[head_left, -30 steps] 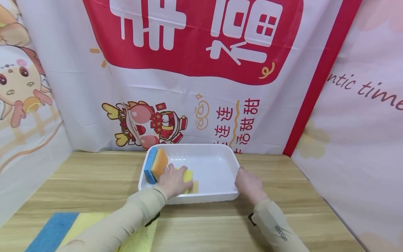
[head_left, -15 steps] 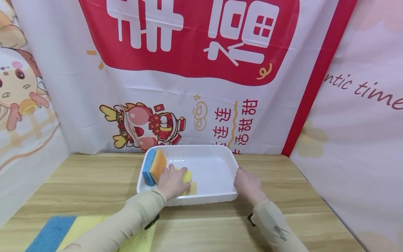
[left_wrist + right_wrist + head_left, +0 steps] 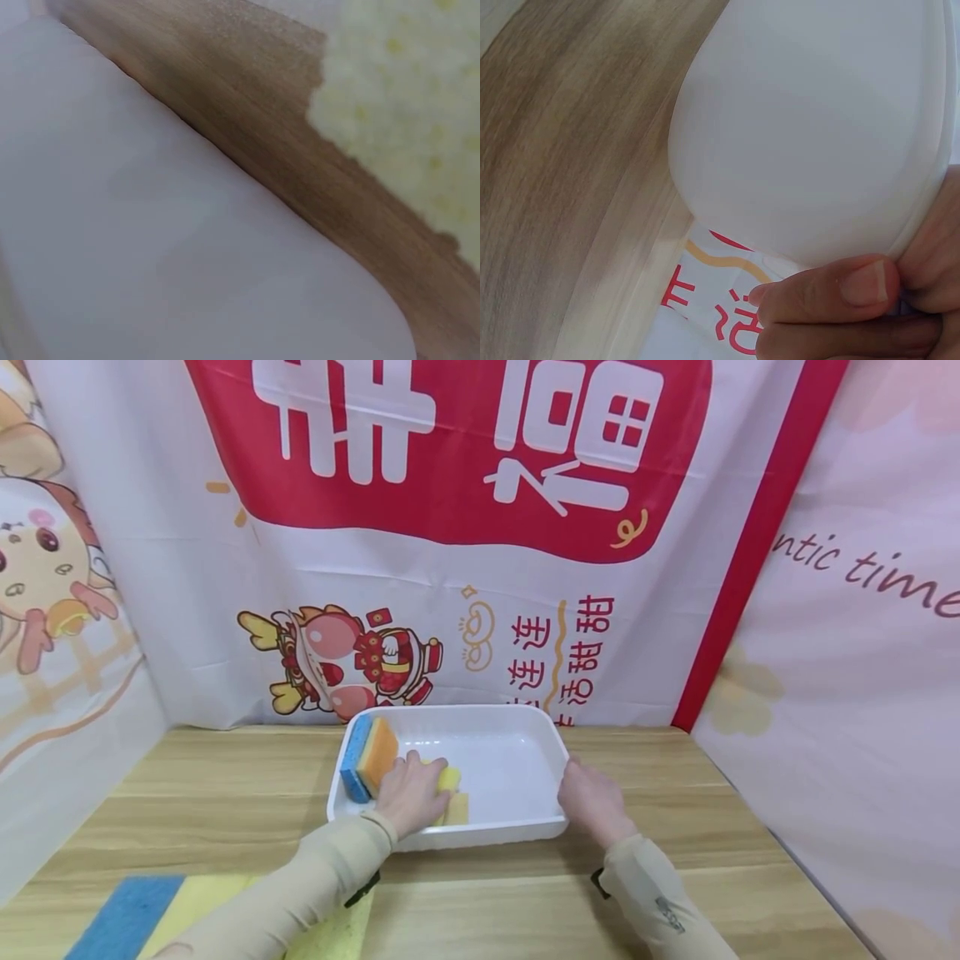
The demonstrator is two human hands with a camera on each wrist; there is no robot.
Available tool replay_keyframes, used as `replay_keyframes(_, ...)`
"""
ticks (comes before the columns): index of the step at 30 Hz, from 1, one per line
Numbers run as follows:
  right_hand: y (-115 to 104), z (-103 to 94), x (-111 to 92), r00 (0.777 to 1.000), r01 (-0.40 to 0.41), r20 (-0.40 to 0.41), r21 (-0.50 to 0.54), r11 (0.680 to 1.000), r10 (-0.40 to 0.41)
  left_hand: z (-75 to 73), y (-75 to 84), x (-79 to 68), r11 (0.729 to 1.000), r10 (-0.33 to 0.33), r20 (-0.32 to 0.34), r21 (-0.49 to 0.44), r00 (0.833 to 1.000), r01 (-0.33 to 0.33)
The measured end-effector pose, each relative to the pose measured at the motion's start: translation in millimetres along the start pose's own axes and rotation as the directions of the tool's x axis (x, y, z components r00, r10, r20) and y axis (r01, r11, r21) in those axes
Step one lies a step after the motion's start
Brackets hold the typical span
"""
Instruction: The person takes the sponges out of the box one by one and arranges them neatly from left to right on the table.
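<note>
A white tray (image 3: 517,833) stands on the wooden table. My left hand (image 3: 408,793) reaches over its near edge and holds a yellow sponge (image 3: 450,779), which is partly hidden under the fingers. A flat pale-yellow piece (image 3: 457,810) lies on the tray floor by the thumb. At the tray's left end, an orange sponge (image 3: 378,752) and a blue sponge (image 3: 356,760) stand on edge side by side. My right hand (image 3: 592,797) grips the rim at the right end; in the right wrist view its fingers (image 3: 829,292) curl at the tray's corner.
Blue (image 3: 127,914) and yellow (image 3: 330,927) flat sponge sheets lie at the front left of the table, partly under the left sleeve. A printed cloth (image 3: 480,560) hangs behind the tray, and more cloth covers both sides.
The yellow sponge under my left hand has shifted slightly, and more of the pale-yellow piece shows beside the thumb. My right hand stays on the rim. The head view has moved a little.
</note>
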State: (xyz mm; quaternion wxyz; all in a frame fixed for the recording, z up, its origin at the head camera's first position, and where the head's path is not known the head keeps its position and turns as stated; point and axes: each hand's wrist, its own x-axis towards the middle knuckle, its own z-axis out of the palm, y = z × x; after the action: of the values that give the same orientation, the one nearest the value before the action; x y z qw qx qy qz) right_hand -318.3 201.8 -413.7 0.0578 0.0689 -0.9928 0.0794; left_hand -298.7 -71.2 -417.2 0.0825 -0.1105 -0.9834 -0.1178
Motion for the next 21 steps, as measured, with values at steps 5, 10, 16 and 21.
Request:
replay_keyframes(5, -0.5, 0.1, 0.0, 1.0, 0.011, -0.012, 0.002, 1.0, -0.011, 0.6, -1.2, -1.4, 1.0, 0.022, -0.039, -0.001, 0.999, -0.022)
replay_keyframes(10, 0.3, 1.4, -1.1, 1.0, 0.007, -0.01, 0.003, 1.0, -0.007, 0.7, 0.0, -0.5, 1.0, 0.025, -0.027, 0.012, 0.999, -0.025)
replay_keyframes(16, 0.2, 0.3, -2.6, 1.0, -0.003, -0.016, 0.02, 1.0, 0.003, 1.8, -1.9, 2.2, 0.999, -0.006, -0.032, 0.036, 0.999, 0.007)
replay_keyframes(21, -0.7, -2.9, -2.4, 1.0, -0.005, -0.012, 0.016, 1.0, 0.005, 1.3, -3.1, 0.1, 0.999, -0.04, -0.048, 0.009, 0.998, 0.04)
